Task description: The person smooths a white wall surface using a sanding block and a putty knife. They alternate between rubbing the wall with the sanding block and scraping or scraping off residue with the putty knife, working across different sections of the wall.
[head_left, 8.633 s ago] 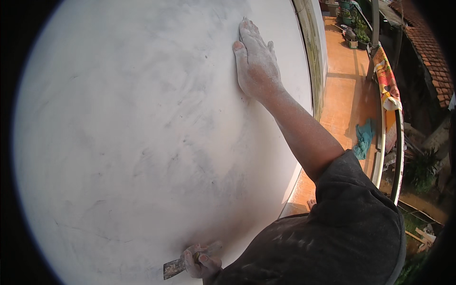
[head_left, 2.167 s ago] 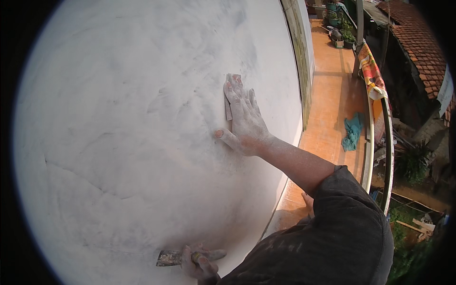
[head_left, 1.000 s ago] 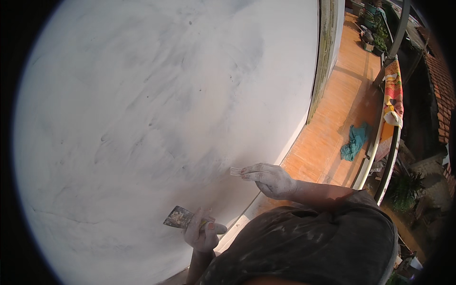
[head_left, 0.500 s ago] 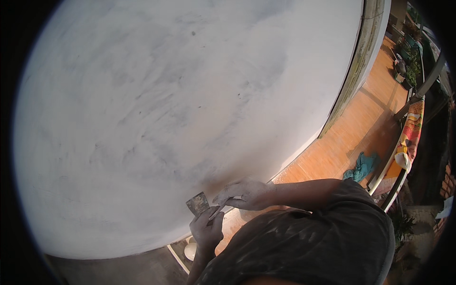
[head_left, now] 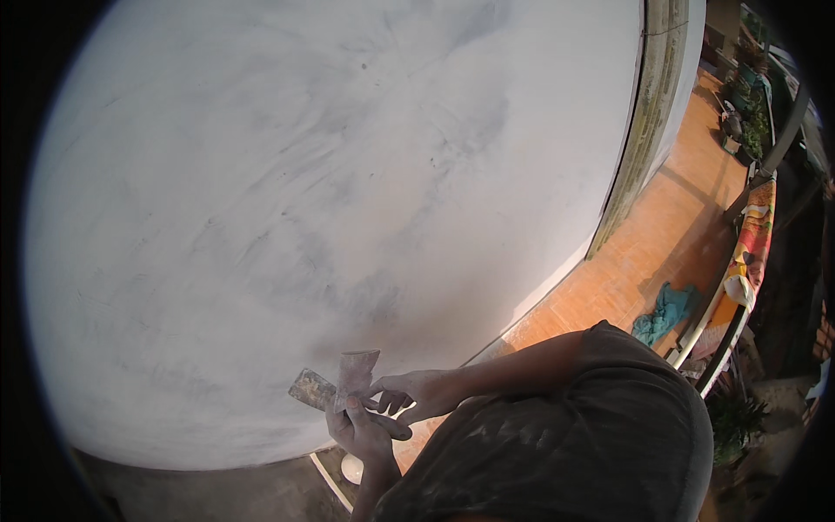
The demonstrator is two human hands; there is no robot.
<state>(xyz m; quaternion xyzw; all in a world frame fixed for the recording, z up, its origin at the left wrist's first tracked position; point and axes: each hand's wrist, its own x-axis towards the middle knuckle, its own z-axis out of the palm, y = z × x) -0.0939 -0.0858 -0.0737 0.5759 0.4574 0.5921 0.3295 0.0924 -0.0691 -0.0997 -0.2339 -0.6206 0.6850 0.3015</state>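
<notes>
My left hand (head_left: 363,437), pale with dust, is closed around a putty knife. The knife's stained, flat blade (head_left: 312,390) points up and left, and its rounded handle (head_left: 391,425) comes out on the right side of the hand. The same hand pinches a curved, dusty, greyish-pink sheet (head_left: 357,369) like sandpaper, standing up across the knife under my thumb. Just to the right is my right hand (head_left: 424,390), its fingers bent and apart, with fingertips close to the sheet and handle. Whether the index fingertip touches the sheet, I cannot tell.
A white, grey-smeared wall (head_left: 261,217) fills most of the view. To the right run a weathered frame (head_left: 648,113), an orange tiled floor (head_left: 600,287) with a teal cloth (head_left: 665,313), and a railing (head_left: 726,348) with colourful fabric (head_left: 755,235). A white round object (head_left: 351,468) lies low near my left wrist.
Both hands have shifted left and slightly down, the right one drawn back with its fingers spreading. The putty knife has tilted left, and the curved sheet now stands in my left hand.
</notes>
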